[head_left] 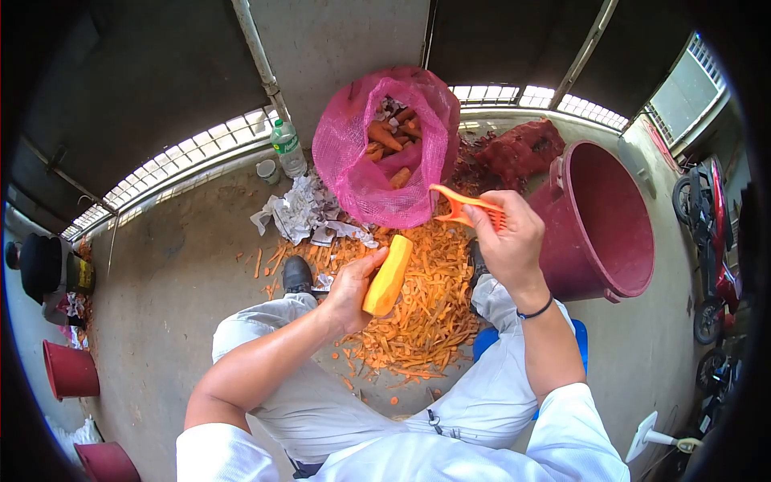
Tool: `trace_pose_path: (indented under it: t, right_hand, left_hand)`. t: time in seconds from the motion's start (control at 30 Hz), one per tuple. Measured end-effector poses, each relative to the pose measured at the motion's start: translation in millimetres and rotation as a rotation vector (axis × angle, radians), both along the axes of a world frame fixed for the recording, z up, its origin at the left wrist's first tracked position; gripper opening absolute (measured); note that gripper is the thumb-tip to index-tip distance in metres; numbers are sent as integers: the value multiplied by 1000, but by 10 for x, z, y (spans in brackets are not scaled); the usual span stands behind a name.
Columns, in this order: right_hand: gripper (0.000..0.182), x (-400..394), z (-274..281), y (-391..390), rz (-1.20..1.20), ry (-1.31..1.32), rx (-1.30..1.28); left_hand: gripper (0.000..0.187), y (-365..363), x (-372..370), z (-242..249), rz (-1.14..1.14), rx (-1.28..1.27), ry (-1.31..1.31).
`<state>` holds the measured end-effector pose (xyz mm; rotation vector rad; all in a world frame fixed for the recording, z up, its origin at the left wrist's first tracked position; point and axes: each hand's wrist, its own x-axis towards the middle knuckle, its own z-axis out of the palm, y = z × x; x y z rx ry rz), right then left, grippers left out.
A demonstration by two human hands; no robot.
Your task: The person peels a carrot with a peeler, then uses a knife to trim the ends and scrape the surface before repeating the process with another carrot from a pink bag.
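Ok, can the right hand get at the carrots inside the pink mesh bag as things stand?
Probably not cleanly: the right hand is occupied, holding an orange peeler. Otherwise the way looks free: the pink mesh bag gapes open, with carrots showing inside.

Beyond the left hand [353, 291], crumpled white paper [301, 210] lies, with a clear plastic, green-capped bottle [289, 151] and a small white cup [267, 171] standing farther off. Far to that hand's left is a red plastic bucket [72, 370]; far right of the right hand [511, 230], a red-and-black motorcycle [717, 221].
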<state>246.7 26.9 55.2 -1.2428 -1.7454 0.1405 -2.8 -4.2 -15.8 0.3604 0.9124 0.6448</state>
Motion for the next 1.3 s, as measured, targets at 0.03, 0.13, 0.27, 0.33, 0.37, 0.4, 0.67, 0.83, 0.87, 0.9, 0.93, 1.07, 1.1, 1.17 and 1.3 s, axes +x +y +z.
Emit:
trace_pose_path:
  t: [0.03,0.13,0.27,0.33,0.37,0.4,0.67,0.83,0.87,0.9,0.93,1.07,1.1,1.17,1.3]
  right_hand:
    - [15,7,43,-4,-16,-8,-12]
    - [17,82,27,42,-17,-54,-129]
    - [23,22,-24,-53,369,252,-409]
    - [26,-62,15,-96,461,123,-302]
    - [29,-102,20,-114,494,99,-280]
    - [29,-144,8,-141,492,101,-283]
    - [32,-271,22,-212,352,142,-376]
    - [22,-209,-60,-69,159,425,-529]
    - [22,-182,-74,-37,156,427,-525]
    - [24,-158,-84,-13,147,450,-547]
    - [26,-140,-93,-4,138,473,-571]
    - [32,-120,-123,-20,77,208,-558]
    - [33,-128,-113,-24,55,125,-527]
    - [35,-126,-104,-18,34,42,-494]
    - [33,-52,-65,22,-20,61,-469]
  left_hand:
    - [36,-3,1,16,5,-1,-3]
    - [36,19,-14,56,52,-67,-34]
    - [37,47,-73,36,74,-24,-135]
    - [37,62,-68,36,77,-33,-147]
    - [38,66,-60,30,81,-29,-124]
    - [39,64,-51,25,83,-26,-100]
    - [45,89,-4,-199,301,164,-60]
    - [30,180,-168,-70,440,350,-184]
    - [28,195,-178,-34,406,378,-153]
    - [33,202,-172,16,428,366,-148]
    - [33,214,-165,32,423,366,-148]
    - [35,259,-140,87,412,414,97]
    - [37,269,-136,103,418,391,160]
    - [34,276,-183,115,382,376,162]
    - [30,273,-223,178,255,415,156]
